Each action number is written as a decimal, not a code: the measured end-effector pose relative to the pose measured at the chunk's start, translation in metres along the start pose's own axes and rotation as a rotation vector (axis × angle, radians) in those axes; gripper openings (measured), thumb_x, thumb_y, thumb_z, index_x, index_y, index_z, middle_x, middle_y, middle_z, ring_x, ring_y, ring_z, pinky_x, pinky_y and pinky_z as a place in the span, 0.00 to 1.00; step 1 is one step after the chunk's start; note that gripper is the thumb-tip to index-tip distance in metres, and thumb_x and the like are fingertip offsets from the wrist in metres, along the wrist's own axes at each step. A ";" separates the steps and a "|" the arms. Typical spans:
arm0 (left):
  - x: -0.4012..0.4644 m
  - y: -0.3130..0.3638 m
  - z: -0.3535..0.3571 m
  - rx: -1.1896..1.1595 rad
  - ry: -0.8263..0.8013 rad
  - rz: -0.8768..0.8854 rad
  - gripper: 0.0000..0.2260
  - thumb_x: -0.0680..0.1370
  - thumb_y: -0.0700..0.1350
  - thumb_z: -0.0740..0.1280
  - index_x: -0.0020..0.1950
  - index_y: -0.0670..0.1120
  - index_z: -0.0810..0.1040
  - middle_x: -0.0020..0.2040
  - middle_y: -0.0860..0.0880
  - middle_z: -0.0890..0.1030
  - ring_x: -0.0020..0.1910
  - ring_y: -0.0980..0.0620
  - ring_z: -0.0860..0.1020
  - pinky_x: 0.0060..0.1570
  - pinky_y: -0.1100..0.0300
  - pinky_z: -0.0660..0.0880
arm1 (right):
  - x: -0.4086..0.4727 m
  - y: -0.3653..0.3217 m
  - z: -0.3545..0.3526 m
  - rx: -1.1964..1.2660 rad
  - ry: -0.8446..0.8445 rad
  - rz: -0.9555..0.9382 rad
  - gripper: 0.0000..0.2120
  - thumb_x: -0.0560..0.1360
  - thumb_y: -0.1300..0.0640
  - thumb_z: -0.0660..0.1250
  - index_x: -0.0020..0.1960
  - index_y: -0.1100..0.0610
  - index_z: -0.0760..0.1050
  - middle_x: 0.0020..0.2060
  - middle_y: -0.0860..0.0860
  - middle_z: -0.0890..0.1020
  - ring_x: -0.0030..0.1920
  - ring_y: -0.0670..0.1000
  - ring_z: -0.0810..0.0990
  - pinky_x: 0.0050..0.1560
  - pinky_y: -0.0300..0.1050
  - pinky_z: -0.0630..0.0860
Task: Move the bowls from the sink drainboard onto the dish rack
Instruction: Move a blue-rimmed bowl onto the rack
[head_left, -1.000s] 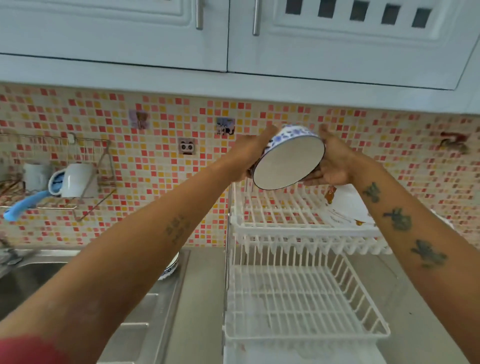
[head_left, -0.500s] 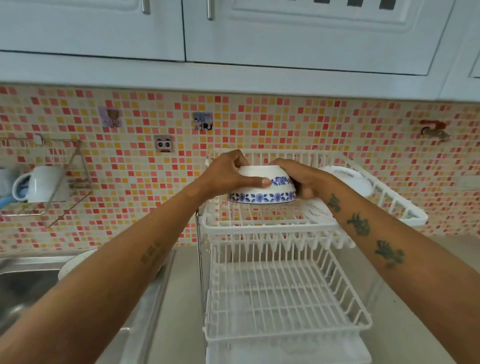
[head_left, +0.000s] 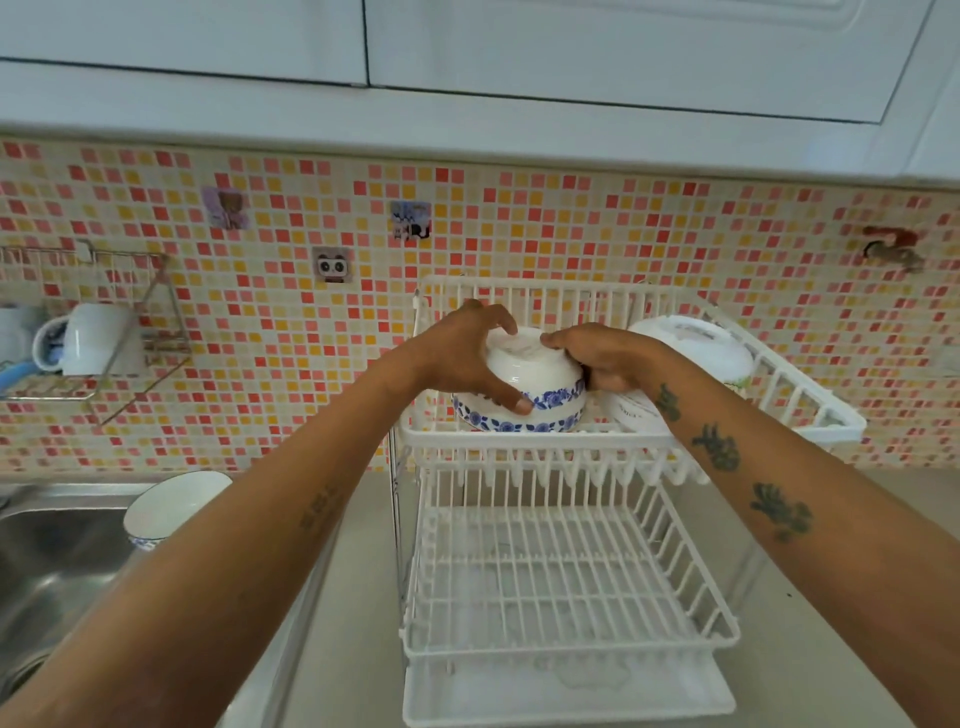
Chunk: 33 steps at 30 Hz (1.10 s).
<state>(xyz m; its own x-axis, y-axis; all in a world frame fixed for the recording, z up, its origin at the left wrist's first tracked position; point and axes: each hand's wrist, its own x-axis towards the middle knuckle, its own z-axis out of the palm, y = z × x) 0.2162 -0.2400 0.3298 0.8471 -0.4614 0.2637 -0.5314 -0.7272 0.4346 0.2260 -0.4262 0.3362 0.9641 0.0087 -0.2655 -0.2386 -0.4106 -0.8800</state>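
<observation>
A white bowl with a blue flower band (head_left: 524, 387) sits upside down on the top tier of the white two-tier dish rack (head_left: 540, 444), at its left end. My left hand (head_left: 462, 353) clasps the bowl's left side, thumb on the blue band. My right hand (head_left: 597, 358) holds the bowl's right side. A second blue-banded bowl (head_left: 171, 506) stands upright on the steel drainboard beside the sink (head_left: 57, 556), partly behind my left forearm.
White dishes (head_left: 691, 353) rest on the right half of the top tier. The lower tier (head_left: 561, 577) holds nothing, with a drip tray (head_left: 566, 691) beneath. A wire wall shelf with mugs (head_left: 93, 348) hangs at the left. Cabinets hang overhead.
The bowl was tipped with its inside facing me, then turned upside down and lowered onto the top tier. Both hands came down with it.
</observation>
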 end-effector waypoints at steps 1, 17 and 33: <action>0.000 0.000 0.000 0.012 -0.009 -0.001 0.40 0.59 0.58 0.81 0.67 0.53 0.70 0.68 0.49 0.69 0.64 0.49 0.71 0.57 0.60 0.69 | -0.001 0.000 0.001 -0.005 0.002 -0.004 0.20 0.82 0.53 0.56 0.69 0.62 0.67 0.65 0.60 0.77 0.64 0.60 0.76 0.58 0.53 0.74; -0.037 -0.040 -0.062 -0.530 0.205 -0.109 0.21 0.76 0.58 0.67 0.64 0.49 0.74 0.70 0.51 0.73 0.68 0.53 0.70 0.64 0.54 0.69 | -0.019 -0.019 0.013 -0.298 0.386 -0.611 0.16 0.81 0.53 0.58 0.61 0.58 0.78 0.66 0.54 0.74 0.65 0.52 0.72 0.63 0.42 0.64; -0.181 -0.297 -0.068 -0.943 0.200 -0.893 0.11 0.80 0.52 0.63 0.49 0.46 0.78 0.53 0.45 0.81 0.51 0.45 0.79 0.58 0.49 0.73 | -0.025 -0.111 0.315 -0.317 -0.181 -0.676 0.13 0.80 0.55 0.59 0.55 0.61 0.79 0.59 0.53 0.76 0.58 0.56 0.79 0.53 0.47 0.75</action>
<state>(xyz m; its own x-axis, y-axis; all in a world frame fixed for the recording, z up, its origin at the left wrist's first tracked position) 0.2209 0.0942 0.2115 0.9313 0.1327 -0.3391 0.3502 -0.0705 0.9340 0.1915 -0.0932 0.3166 0.8480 0.4884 0.2057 0.4668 -0.5045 -0.7264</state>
